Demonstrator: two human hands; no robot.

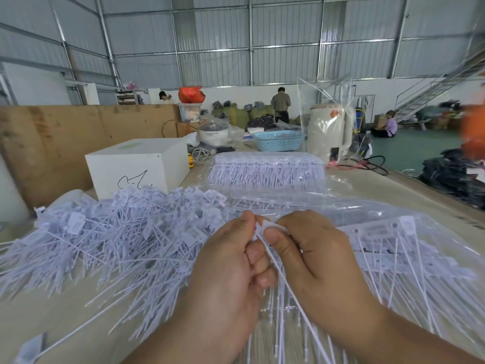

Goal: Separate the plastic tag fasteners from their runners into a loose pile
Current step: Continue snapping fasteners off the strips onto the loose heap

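Observation:
My left hand (231, 271) and my right hand (312, 256) meet at the middle of the view, both pinching the head of a white plastic tag fastener (265, 227). Its thin tail (294, 298) and other strands still on a runner hang down between my wrists. A large loose pile of separated fasteners (118, 240) spreads over the table to the left. To the right lie fasteners on their runners in a clear bag (409, 248). Another bagged bundle of runners (267, 169) lies farther back.
A white box (136, 166) stands behind the pile, with a cardboard sheet (52, 143) at the far left. A blue basket (278, 140), a pot and a wrapped white kettle (330, 132) stand at the table's back. People work in the distance.

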